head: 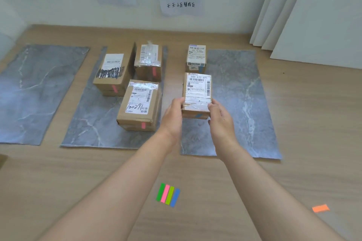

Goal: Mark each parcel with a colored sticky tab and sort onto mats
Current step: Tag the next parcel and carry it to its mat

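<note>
Together we grip the small parcel (197, 90), left hand (173, 117) and right hand (221, 121) curled round its near end from either side. Its blue tab (198, 116) faces us. The parcel is over the left edge of the right mat (241, 103), just nearer than another blue-tabbed parcel (196, 57).

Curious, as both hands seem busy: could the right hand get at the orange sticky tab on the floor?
Probably not yet: the right hand grips the small cardboard parcel. The orange sticky tab lies uncovered; with that hand freed, likely yes.
</note>
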Available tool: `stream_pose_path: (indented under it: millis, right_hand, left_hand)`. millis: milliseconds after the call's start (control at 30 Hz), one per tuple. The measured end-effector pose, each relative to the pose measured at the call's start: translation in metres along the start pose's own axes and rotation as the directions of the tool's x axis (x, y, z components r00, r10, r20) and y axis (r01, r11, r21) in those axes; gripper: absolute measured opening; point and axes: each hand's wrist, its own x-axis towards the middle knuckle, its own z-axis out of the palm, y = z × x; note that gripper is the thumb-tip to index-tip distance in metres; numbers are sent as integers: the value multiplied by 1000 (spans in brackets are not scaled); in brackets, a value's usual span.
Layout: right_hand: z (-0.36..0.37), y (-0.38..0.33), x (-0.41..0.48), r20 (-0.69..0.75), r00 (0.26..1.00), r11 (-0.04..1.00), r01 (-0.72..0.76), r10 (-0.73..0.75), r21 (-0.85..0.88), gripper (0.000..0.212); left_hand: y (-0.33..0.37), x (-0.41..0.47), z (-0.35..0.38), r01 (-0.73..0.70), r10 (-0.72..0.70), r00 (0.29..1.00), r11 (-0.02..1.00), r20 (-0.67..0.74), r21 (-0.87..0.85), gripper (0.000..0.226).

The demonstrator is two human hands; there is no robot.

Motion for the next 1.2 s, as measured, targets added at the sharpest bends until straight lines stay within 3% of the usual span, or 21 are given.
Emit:
stream_pose_path:
  millis: [200, 467, 600, 733, 833, 933, 1000, 1100, 1200]
  right_hand:
    - [17, 14, 61, -35, 998, 998, -52, 51, -36, 34]
    - [28, 31, 73, -42, 998, 995, -48, 45, -85, 37]
    - [26, 17, 61, -114, 991, 996, -72, 66, -52, 47]
    - [34, -9, 25, -145, 989, 1000, -18, 18, 0, 25]
    - [38, -31, -11, -154, 988, 1000, 22, -21, 7, 48]
    - [36, -54, -55, -128, 989, 997, 72, -68, 33, 42]
    - [34, -72, -87, -116, 988, 993, 107, -100, 56, 31]
    - [40, -96, -138, -107, 980, 983, 173, -166, 64, 27]
    - [54, -117, -198, -83, 968, 966, 244, -237, 86, 33]
  left_hand:
    - [-14, 73, -1, 40, -39, 999, 999, -7, 25, 39]
    - [-37, 93, -6, 44, -46, 999, 992, 13, 120, 52]
    - [-18, 68, -9, 35, -34, 999, 998, -19, 59, 28]
    - [4, 29, -16, -4, 7, 999, 999, -49, 52, 23]
    - [23, -10, -23, -58, 61, 997, 997, -52, 58, 62]
    - [38, -56, -32, -82, 83, 996, 996, -29, 45, 79]
    - [47, -91, -41, -108, 110, 993, 993, -49, 41, 72]
    - [60, -144, -62, -199, 202, 978, 979, -60, 51, 33]
    - [73, -198, -84, -261, 265, 960, 964, -93, 54, 27]
